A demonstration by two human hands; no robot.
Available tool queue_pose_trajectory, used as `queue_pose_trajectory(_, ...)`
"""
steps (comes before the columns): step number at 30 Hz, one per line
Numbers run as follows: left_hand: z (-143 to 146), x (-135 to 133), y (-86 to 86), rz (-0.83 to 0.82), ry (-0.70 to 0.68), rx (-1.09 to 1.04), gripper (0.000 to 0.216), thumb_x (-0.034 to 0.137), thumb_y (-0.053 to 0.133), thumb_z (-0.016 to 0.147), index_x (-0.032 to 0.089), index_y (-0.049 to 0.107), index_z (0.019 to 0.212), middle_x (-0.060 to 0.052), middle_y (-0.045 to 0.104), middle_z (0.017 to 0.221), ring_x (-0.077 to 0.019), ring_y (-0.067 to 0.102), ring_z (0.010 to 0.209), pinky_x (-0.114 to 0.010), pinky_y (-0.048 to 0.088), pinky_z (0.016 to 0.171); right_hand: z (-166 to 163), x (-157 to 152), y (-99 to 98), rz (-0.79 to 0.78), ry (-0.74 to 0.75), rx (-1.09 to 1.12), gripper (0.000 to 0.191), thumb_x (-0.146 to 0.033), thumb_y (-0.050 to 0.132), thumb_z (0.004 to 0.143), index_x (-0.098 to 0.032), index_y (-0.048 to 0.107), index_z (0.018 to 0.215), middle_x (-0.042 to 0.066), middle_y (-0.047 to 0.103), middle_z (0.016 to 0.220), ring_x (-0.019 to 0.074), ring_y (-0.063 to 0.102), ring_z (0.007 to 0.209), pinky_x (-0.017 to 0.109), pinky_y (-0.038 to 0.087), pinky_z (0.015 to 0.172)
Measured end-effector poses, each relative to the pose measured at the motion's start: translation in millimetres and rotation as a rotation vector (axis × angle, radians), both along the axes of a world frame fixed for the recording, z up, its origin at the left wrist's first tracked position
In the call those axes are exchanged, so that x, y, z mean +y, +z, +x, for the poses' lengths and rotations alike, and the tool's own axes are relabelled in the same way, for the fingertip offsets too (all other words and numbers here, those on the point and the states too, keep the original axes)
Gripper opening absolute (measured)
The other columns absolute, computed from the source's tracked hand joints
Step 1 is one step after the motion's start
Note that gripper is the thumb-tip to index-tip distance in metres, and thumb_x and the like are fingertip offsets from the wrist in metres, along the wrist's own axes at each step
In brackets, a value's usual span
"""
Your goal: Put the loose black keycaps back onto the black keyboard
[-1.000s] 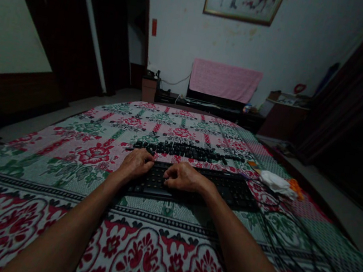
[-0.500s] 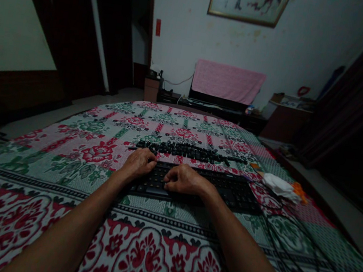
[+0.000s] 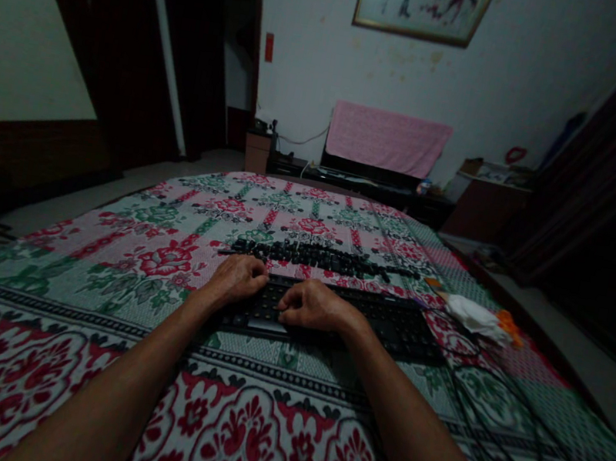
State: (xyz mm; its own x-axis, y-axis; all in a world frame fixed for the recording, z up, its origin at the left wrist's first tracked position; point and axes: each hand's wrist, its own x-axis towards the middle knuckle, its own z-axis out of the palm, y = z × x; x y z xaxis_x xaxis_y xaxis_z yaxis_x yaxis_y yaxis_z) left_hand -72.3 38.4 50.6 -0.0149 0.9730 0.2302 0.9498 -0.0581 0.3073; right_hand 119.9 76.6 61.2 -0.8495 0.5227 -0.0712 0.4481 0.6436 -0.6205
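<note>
A black keyboard (image 3: 386, 325) lies flat across the patterned cloth in front of me, much of its face showing bare key sockets without caps. My left hand (image 3: 237, 278) is closed on its upper left corner, thumb on the face and the other fingers mostly hidden beyond the edge. Over the left-middle part, my right hand (image 3: 312, 305) is curled with fingertips pinched down at the sockets. Whatever may be between those fingertips is too small and dark to make out. Behind the keyboard, loose black keycaps (image 3: 327, 258) lie in a long heaped row.
To the right lie a crumpled white cloth or tissue (image 3: 475, 316), an orange item (image 3: 508, 328) and a loosely coiled black cable (image 3: 536, 446). The floral cloth (image 3: 256, 409) covers the whole surface. A pink towel (image 3: 386, 140) drapes a dark screen by the far wall.
My left hand has shifted very slightly toward me and to the right at the corner. My right hand stays almost in the same place, and the keyboard and keycaps look unmoved.
</note>
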Motion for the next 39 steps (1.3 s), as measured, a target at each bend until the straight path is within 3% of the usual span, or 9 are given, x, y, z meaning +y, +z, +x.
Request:
queue_pose_trajectory(7, 3, -8, 2.6, -0.32, -0.298, -0.322, 0.032, 0.041, 0.048, 0.065, 0.014, 0.064, 0.07, 0.001, 0.055, 0.056, -0.0085, 0.045, 0.049, -0.018, 0.03, 0.045, 1, 2, 0.0, -0.13, -0.013, 0.016, 0.03, -0.032, 0.06, 0.06, -0.012, 0.064, 0.083, -0.003, 0.056, 0.063, 0.0053, 0.044, 0.051, 0.015, 0.032, 0.046)
queue_pose_trajectory(11, 11, -13, 7.7, -0.452, -0.345, -0.388, 0.032, 0.041, 0.052, 0.063, 0.013, 0.064, 0.069, 0.003, 0.047, 0.052, -0.0064, 0.038, 0.046, -0.016, 0.026, 0.041, 1, 4, 0.2, -0.159, 0.004, 0.021, 0.029, -0.032, 0.061, 0.06, -0.012, 0.064, 0.08, -0.003, 0.056, 0.063, 0.0049, 0.042, 0.05, 0.015, 0.032, 0.047)
queue_pose_trajectory(18, 17, -15, 15.1, -0.461, -0.336, -0.291, 0.032, 0.041, 0.049, 0.063, 0.012, 0.062, 0.063, 0.004, 0.039, 0.048, -0.0059, 0.033, 0.045, -0.016, 0.022, 0.04, 1, 5, -2.2, -0.12, 0.001, 0.012, 0.031, -0.037, 0.062, 0.059, -0.012, 0.065, 0.077, -0.003, 0.055, 0.06, 0.005, 0.04, 0.049, 0.016, 0.031, 0.046)
queue_pose_trajectory(25, 16, -13, 11.2, -0.476, -0.341, -0.285, 0.035, 0.042, 0.048, 0.063, 0.011, 0.063, 0.066, 0.003, 0.041, 0.048, -0.0064, 0.033, 0.045, -0.017, 0.023, 0.041, 4, 9, -3.3, -0.116, 0.069, 0.034, 0.033, -0.039, 0.056, 0.066, -0.012, 0.066, 0.081, 0.0, 0.06, 0.065, 0.0073, 0.046, 0.054, 0.017, 0.033, 0.05)
queue_pose_trajectory(39, 19, -12, 8.4, -0.442, -0.292, -0.25, 0.035, 0.045, 0.049, 0.062, 0.012, 0.062, 0.062, 0.004, 0.04, 0.047, -0.0063, 0.034, 0.045, -0.017, 0.022, 0.041, 3, 13, -7.6, -0.154, 0.05, 0.049, 0.029, -0.035, 0.058, 0.064, -0.011, 0.064, 0.08, 0.0, 0.059, 0.066, 0.0065, 0.046, 0.054, 0.016, 0.035, 0.05)
